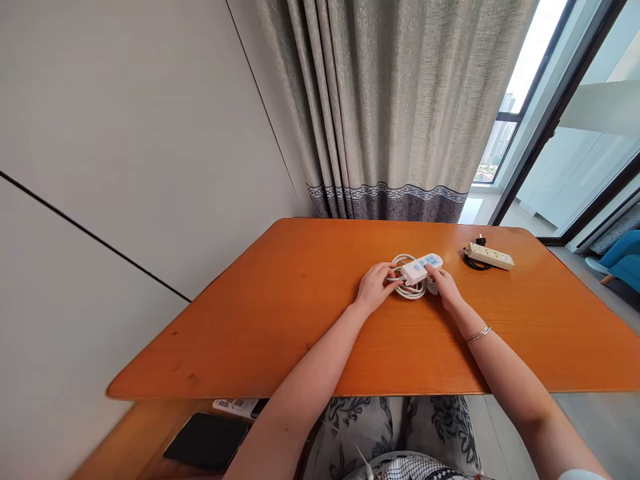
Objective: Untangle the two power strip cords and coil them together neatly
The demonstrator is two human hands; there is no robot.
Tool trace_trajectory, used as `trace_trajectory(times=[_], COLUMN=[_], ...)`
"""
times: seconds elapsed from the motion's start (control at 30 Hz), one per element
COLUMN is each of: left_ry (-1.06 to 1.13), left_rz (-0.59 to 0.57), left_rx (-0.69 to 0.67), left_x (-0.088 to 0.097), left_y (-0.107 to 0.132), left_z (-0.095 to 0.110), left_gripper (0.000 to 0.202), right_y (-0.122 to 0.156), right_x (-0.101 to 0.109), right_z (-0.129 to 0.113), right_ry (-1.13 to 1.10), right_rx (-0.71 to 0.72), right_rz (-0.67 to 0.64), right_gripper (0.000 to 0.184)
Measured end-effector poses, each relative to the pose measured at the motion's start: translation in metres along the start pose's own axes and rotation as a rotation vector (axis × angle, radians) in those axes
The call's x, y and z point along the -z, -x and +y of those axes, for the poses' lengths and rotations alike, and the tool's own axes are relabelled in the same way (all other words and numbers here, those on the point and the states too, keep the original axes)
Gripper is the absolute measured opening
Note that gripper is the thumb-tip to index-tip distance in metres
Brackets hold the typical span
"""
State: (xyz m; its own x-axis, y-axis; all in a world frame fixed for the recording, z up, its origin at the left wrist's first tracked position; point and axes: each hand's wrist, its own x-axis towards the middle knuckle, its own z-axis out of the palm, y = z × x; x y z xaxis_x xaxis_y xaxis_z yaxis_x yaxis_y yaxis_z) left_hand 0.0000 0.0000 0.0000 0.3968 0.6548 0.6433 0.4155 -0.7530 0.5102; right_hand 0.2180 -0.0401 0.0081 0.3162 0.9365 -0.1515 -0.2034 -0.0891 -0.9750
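A white power strip [421, 268] with blue sockets lies on its coiled white cable [409, 291] near the middle of an orange wooden table [300, 320]. My left hand [374, 287] grips the strip's near left end, fingers curled on it. On the strip's right side, the fingers of my right hand [444, 287] pinch it by the edge, and a thin bracelet sits on that wrist. Both hands rest low on the tabletop.
A second, cream power strip [490, 256] with a black cable and plug lies at the far right of the table. Below the table's near left edge, a black tablet [206, 441] rests on a bench. A grey curtain [390, 107] hangs behind; a window is at right.
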Motion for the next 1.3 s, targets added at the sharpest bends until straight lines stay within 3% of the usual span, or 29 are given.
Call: trace_trajectory(times=[0.3, 0.43, 0.7, 0.87, 1.1, 1.3], left_ry=[0.027, 0.043, -0.019, -0.104, -0.135, -0.095], left_rz=[0.230, 0.244, 0.212, 0.113, 0.071, 0.184], left_rx=[-0.061, -0.074, -0.021, 0.036, -0.025, -0.012], left_x=[0.001, 0.002, 0.005, 0.007, 0.009, 0.013], left_y=[-0.001, -0.001, -0.002, -0.001, -0.002, -0.004], left_z=[-0.002, -0.003, 0.004, 0.009, 0.014, 0.008], left_gripper=[0.023, 0.026, 0.040, 0.048, 0.033, 0.017], right_y=[0.011, 0.015, 0.019, 0.021, 0.023, 0.013], right_x=[-0.012, -0.013, -0.005, -0.002, 0.003, 0.015], right_z=[-0.002, -0.007, -0.017, -0.026, -0.035, -0.040], right_ry=[-0.165, -0.177, -0.087, -0.042, -0.044, -0.345], right_rx=[-0.162, -0.167, -0.013, 0.085, 0.254, 0.236], right_rz=[-0.046, -0.043, -0.077, -0.072, -0.094, -0.028], right_gripper=[0.030, 0.029, 0.043, 0.046, 0.043, 0.034])
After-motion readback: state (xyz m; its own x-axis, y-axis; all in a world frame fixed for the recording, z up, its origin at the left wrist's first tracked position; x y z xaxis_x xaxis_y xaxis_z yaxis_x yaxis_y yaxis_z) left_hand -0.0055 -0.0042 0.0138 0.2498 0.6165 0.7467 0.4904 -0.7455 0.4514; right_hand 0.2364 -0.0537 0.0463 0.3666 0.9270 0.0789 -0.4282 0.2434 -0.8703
